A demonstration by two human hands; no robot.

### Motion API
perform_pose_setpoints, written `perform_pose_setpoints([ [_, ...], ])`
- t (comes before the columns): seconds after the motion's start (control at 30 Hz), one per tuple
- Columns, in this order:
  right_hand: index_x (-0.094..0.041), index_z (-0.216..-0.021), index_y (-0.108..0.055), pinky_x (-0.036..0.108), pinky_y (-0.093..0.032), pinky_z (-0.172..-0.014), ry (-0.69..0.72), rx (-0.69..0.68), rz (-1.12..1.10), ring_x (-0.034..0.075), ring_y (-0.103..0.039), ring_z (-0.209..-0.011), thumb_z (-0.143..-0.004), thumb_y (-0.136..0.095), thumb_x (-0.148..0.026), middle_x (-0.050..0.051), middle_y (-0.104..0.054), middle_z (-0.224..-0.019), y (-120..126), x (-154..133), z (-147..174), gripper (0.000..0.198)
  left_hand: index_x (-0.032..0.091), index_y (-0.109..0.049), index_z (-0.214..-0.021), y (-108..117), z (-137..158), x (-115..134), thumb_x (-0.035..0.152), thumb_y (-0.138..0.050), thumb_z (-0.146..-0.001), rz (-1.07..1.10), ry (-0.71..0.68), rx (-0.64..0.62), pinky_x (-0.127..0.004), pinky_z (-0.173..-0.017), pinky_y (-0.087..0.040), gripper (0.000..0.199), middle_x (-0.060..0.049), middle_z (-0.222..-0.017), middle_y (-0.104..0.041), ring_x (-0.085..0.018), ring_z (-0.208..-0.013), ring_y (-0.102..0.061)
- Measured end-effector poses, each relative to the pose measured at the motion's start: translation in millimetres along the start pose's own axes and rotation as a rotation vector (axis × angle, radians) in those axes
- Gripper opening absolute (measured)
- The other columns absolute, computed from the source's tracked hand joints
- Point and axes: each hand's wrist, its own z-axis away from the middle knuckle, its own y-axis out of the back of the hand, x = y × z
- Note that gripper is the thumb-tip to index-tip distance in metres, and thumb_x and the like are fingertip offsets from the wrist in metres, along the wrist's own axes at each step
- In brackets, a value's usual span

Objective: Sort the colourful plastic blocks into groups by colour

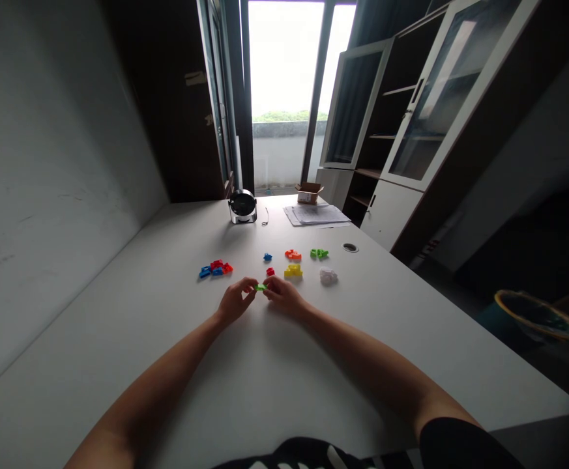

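Note:
Between my two hands is a small green plastic piece (261,287), gripped from both sides just above the table. My left hand (236,299) pinches its left end, and a bit of red shows by those fingertips. My right hand (284,298) closes its fingers on the right end. Just beyond them lies a small red piece (270,271), with a blue piece (267,257) farther back. To the right sit yellow pieces (293,270), orange pieces (292,255), green pieces (319,253) and whitish clear pieces (328,276). A mixed red, blue and orange pile (216,268) lies left.
On the white table (93,312), a round black device on a stand (242,206) stands at the back. Papers (316,215) and an open cardboard box (308,193) are at the back right. A cable hole (350,247) is near the right edge. A wall (59,163) borders the left.

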Motion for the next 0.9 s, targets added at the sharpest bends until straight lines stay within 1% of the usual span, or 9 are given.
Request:
perform_pose_setpoints([
  [0.2, -0.022, -0.098, -0.061, 0.026, -0.04, -0.062, 0.033, 0.025, -0.002, 0.013, -0.051, -0.066, -0.085, -0.064, -0.034, -0.003, -0.059, -0.074, 0.4, 0.7, 0.4, 0.018, 0.022, -0.063, -0.11, -2.3, 1.1, -3.1, 0.02, -0.059, -0.092, 0.0, 0.021, -0.018, -0.032, -0.075, -0.059, 0.019, -0.003, -0.097, -0.075, -0.016, -0.079, -0.071],
  [0.37, -0.022, -0.095, -0.061, 0.025, -0.039, -0.061, 0.04, 0.001, 0.025, 0.013, -0.051, -0.066, -0.082, -0.065, -0.03, -0.003, -0.057, -0.075, -1.1, 1.1, 0.3, 0.016, 0.021, -0.065, -0.104, -3.9, 0.6, -5.4, 0.025, -0.059, -0.095, 0.046, 0.043, -0.074, -0.03, -0.072, -0.059, 0.011, -0.003, -0.093, -0.074, -0.016, -0.079, -0.071],
  [0.43, -0.022, -0.095, -0.061, 0.025, -0.04, -0.061, 0.042, -0.021, 0.03, 0.014, -0.051, -0.067, -0.081, -0.065, -0.03, -0.003, -0.058, -0.075, -1.7, 1.1, 0.4, 0.017, 0.021, -0.066, -0.102, -4.4, 0.7, -6.4, 0.025, -0.06, -0.094, 0.059, 0.046, -0.076, -0.03, -0.071, -0.059, 0.01, -0.003, -0.092, -0.073, -0.016, -0.079, -0.071],
  [0.53, -0.022, -0.096, -0.06, 0.025, -0.04, -0.061, 0.055, -0.027, 0.024, 0.014, -0.051, -0.067, -0.082, -0.065, -0.031, -0.002, -0.058, -0.075, -1.6, 1.2, 0.3, 0.017, 0.02, -0.066, -0.101, -4.7, 0.9, -7.2, 0.024, -0.061, -0.093, 0.061, 0.04, -0.069, -0.03, -0.071, -0.059, 0.01, -0.004, -0.093, -0.073, -0.016, -0.079, -0.07],
  [0.67, -0.022, -0.096, -0.059, 0.026, -0.042, -0.062, 0.061, -0.01, -0.017, 0.014, -0.051, -0.067, -0.085, -0.065, -0.035, -0.002, -0.059, -0.076, 0.0, 1.1, 0.8, 0.018, 0.02, -0.067, -0.102, -3.8, 0.5, -5.4, 0.025, -0.059, -0.095, 0.055, 0.024, -0.069, -0.03, -0.07, -0.059, 0.011, -0.004, -0.095, -0.073, -0.016, -0.079, -0.069],
  [0.9, -0.021, -0.097, -0.059, 0.028, -0.047, -0.065, 0.056, -0.014, -0.132, 0.015, -0.059, -0.068, -0.089, -0.066, -0.043, 0.0, -0.065, -0.077, 2.0, -5.6, 1.9, 0.024, 0.02, -0.067, -0.103, -2.0, 0.0, -2.4, 0.028, -0.059, -0.096, 0.015, -0.006, -0.043, -0.031, -0.071, -0.058, 0.013, -0.005, -0.095, -0.072, -0.015, -0.077, -0.068],
])
